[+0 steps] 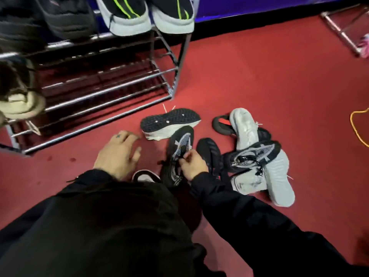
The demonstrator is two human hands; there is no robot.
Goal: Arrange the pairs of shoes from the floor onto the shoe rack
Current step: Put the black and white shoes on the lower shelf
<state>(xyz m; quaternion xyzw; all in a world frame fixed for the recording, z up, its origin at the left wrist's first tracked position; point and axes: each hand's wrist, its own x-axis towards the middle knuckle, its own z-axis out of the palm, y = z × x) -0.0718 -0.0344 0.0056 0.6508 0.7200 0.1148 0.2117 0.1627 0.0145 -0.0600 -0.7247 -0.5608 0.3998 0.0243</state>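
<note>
No brand name or writing can be read on any shoe; the marks on the uppers are too blurred. The right hand (192,163) pinches the laces of a black-and-grey sneaker (179,148) lying on the red floor (279,76). The left hand (116,153) hovers open, fingers spread, near the shoe rack (103,90). An overturned sneaker (169,121) shows its sole just beyond. To the right, a tangled pile of shoes (257,156) overlaps, pairs hard to separate. Green-striped sneakers (143,15) on the top shelf are cut off by the frame.
</note>
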